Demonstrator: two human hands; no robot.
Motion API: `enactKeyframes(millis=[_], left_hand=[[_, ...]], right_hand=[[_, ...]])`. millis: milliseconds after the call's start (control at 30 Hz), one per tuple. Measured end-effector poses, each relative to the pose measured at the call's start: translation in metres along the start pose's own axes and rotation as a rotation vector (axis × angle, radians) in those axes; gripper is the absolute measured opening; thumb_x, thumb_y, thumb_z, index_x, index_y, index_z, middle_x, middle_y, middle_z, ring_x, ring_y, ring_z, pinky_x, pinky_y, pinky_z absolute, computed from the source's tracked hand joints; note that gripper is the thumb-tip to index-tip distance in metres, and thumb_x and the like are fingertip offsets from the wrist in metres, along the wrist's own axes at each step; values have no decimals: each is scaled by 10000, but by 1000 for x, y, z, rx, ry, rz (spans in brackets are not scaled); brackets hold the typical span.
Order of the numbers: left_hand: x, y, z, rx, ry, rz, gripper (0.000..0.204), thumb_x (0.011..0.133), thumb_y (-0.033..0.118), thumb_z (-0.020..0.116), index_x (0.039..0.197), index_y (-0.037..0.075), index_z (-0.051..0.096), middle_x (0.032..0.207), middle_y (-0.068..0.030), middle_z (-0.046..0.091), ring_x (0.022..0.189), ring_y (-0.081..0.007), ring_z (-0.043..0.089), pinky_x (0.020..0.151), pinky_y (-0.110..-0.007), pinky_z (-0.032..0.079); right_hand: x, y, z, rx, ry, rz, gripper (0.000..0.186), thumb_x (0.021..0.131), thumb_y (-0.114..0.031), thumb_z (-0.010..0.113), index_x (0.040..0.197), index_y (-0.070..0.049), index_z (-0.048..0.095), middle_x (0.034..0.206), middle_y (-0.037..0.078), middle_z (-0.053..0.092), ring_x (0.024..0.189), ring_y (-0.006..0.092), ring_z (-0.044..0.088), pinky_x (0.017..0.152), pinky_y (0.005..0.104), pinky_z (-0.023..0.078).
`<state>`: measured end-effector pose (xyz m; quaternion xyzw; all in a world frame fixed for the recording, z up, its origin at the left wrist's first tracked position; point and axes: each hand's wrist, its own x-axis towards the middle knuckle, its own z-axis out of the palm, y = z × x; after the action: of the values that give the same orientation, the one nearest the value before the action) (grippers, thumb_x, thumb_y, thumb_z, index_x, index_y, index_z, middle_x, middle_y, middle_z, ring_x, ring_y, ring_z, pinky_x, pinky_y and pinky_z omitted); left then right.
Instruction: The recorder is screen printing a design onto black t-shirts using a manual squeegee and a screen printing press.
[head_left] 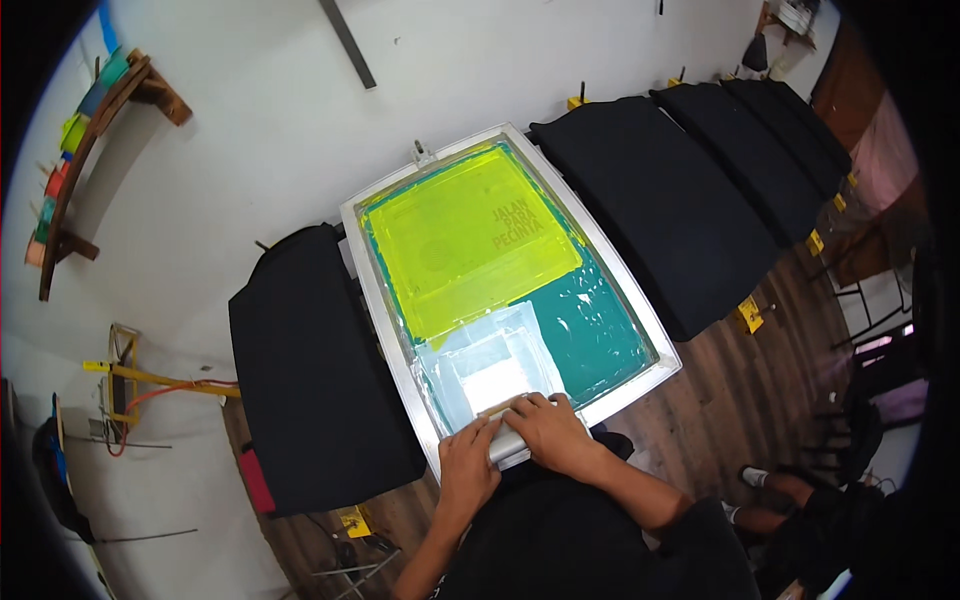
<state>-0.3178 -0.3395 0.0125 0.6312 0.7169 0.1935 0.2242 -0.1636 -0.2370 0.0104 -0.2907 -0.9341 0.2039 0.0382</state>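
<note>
A silk-screen frame with silver metal edges lies tilted across the middle. Bright yellow-green ink covers the far part of its mesh, where dark lettering shows on the right. Teal coating shows at the near right, and a pale see-through patch at the near left. My left hand and my right hand meet at the near end of the frame. Both have their fingers curled over a silver squeegee with a tan edge. The lower side of the squeegee is hidden.
Black fabric covers a board on the left and several on the right, the closest one beside the frame. Yellow brackets stick out below them. A wooden shelf with coloured spools hangs at left. Another person's legs show at lower right.
</note>
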Motion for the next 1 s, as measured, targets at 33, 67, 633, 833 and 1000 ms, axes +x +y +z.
enactKeyframes(millis=[33, 67, 633, 833, 1000], left_hand=[[3, -1, -1, -15, 3, 3, 681, 626, -92, 598, 1284, 85, 582, 1270, -122, 621, 1226, -272, 553, 947, -419, 390], [7, -1, -3, -16, 31, 17, 684, 625, -94, 598, 1285, 86, 582, 1264, -125, 625, 1218, -275, 558, 949, -418, 389], [25, -2, 3, 56, 121, 32, 695, 630, -119, 592, 1296, 78, 573, 1332, -137, 574, 1288, -300, 505, 1004, -414, 361], [-1, 5, 7, 23, 7, -14, 739, 616, -125, 608, 1318, 101, 557, 1378, -129, 536, 1296, -310, 493, 1010, -437, 350], [15, 7, -4, 15, 33, 7, 722, 638, -118, 592, 1325, 101, 552, 1378, -142, 542, 1286, -309, 505, 1017, -437, 344]], right_hand=[[5, 1, -7, 8, 7, 8, 312, 809, -81, 618, 1121, -96, 631, 1134, 107, 616, 1112, 289, 575, 848, 483, 443], [12, 2, -14, 8, -51, 20, 302, 806, -77, 616, 1107, -96, 633, 1119, 104, 619, 1099, 286, 579, 844, 481, 440], [16, 13, 11, -40, 225, -14, 254, 811, -103, 608, 1063, -82, 625, 1081, 110, 611, 1078, 283, 576, 836, 471, 439], [-9, 2, 17, -88, 210, -20, 316, 836, -113, 586, 1150, -81, 582, 1227, 132, 563, 1200, 301, 528, 938, 508, 398], [8, 10, -6, 49, 44, 21, 332, 785, -66, 620, 1116, -81, 598, 1171, 136, 597, 1143, 302, 562, 903, 499, 408]])
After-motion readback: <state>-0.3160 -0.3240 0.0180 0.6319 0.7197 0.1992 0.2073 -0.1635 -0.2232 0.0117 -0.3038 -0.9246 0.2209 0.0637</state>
